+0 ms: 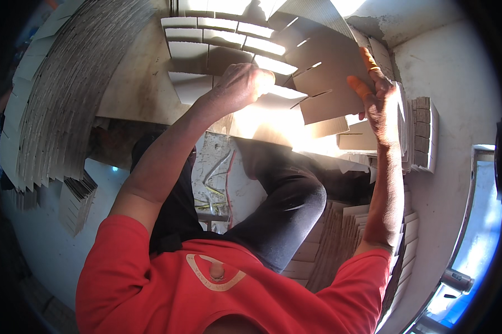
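In front of me stands a partly assembled divider of slotted cardboard strips (188,51), crossing one another in rows. My left hand (244,86) is closed at the upper edge of the nearest cardboard strip (287,92); its fingertips are partly hidden. On the right, my right hand (380,103) grips the outer edge of a large slotted cardboard sheet (332,78), which leans beside the divider with its slots toward it. Orange covers sit on the thumb and a finger of that hand. Bright sunlight washes out part of the work.
A tall, long stack of cardboard pieces (67,100) fills the left side of the wooden table (137,92). More cardboard stacks (423,133) stand by the right wall, and others (340,234) lie beside my right leg. Scraps (217,192) litter the floor between my legs.
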{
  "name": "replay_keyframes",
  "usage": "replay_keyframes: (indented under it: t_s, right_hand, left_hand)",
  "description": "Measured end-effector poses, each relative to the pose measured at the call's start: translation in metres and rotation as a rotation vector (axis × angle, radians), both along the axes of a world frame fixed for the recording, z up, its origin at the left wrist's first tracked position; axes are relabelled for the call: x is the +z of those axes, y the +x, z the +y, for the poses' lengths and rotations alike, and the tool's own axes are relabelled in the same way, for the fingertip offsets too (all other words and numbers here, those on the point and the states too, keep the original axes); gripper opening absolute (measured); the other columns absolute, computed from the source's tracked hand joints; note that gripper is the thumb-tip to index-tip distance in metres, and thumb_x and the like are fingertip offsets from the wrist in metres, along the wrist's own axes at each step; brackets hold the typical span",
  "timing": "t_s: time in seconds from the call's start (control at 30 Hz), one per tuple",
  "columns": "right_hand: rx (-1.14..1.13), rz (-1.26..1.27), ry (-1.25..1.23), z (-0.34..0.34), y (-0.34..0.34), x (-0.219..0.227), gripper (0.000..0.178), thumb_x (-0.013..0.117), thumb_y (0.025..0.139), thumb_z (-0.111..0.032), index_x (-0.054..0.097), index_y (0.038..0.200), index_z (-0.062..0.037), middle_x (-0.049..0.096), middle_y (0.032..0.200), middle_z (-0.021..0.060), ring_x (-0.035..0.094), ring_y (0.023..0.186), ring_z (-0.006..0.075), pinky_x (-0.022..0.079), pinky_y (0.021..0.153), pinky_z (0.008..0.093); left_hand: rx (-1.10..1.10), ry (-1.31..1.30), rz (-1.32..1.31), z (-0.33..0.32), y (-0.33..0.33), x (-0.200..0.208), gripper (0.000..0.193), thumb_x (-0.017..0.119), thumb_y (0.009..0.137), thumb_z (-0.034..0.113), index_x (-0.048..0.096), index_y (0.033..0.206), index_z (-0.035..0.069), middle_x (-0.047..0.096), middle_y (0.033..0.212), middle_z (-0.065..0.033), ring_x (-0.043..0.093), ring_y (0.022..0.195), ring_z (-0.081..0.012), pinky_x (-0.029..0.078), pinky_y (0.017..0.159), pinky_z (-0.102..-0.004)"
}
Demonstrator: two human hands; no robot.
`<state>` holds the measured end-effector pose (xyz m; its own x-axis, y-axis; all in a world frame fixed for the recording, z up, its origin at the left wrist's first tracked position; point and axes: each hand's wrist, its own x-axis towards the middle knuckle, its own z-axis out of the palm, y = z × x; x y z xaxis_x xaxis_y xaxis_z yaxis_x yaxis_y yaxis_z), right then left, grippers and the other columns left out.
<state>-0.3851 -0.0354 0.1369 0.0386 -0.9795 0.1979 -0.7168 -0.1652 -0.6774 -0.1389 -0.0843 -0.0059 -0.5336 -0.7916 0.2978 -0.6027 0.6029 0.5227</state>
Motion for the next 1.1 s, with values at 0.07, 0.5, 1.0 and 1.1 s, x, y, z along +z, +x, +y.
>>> replay_keyframes:
  t_s: [0.07,0.5,1.0,1.1]
  right_hand:
    - [0.025,0.006,0.016,-0.004,0.001,-0.003,0.057,0.064,0.085,-0.008,0.047,0.138,-0.0142,0.065,0.07,0.0049,0.047,0.042,0.005,0.039,0.037,0.0224]
    - [0.232,0.184,0.508,-0.018,0.032,-0.047,0.069,0.059,0.087,0.0,0.028,0.147,-0.0157,0.066,0.082,0.0117,0.051,0.043,0.0085,0.046,0.04,0.0242]
    - [-0.731,1.137,-0.021,0.021,-0.178,-0.125,0.056,0.072,0.078,-0.036,0.052,0.122,-0.0081,0.058,0.11,0.014,0.053,0.106,0.03,0.049,0.083,0.0451]
    - [-0.644,1.095,0.012,0.022,-0.203,-0.139,0.052,0.077,0.072,-0.033,0.055,0.112,-0.0067,0.06,0.107,0.0146,0.056,0.103,0.0322,0.049,0.081,0.0453]
  left_hand:
    - [0.002,0.003,-0.005,0.0,0.001,0.0,0.016,0.058,0.083,0.018,0.066,0.087,0.005,0.067,0.084,-0.0102,0.064,0.078,-0.0295,0.05,0.07,-0.0385]
    - [-0.028,-0.104,-0.006,-0.001,0.002,-0.002,0.01,0.058,0.081,0.014,0.062,0.083,0.005,0.063,0.078,-0.0086,0.062,0.073,-0.0291,0.049,0.065,-0.0384]
    - [0.073,-0.207,0.068,0.01,0.028,0.016,0.031,0.071,0.075,0.008,0.064,0.106,0.003,0.064,0.091,-0.0138,0.062,0.086,-0.0286,0.05,0.077,-0.0373]
    - [0.124,-0.18,0.042,0.012,0.038,0.016,0.031,0.07,0.076,0.008,0.064,0.106,0.002,0.064,0.09,-0.0142,0.062,0.085,-0.029,0.05,0.076,-0.0371]
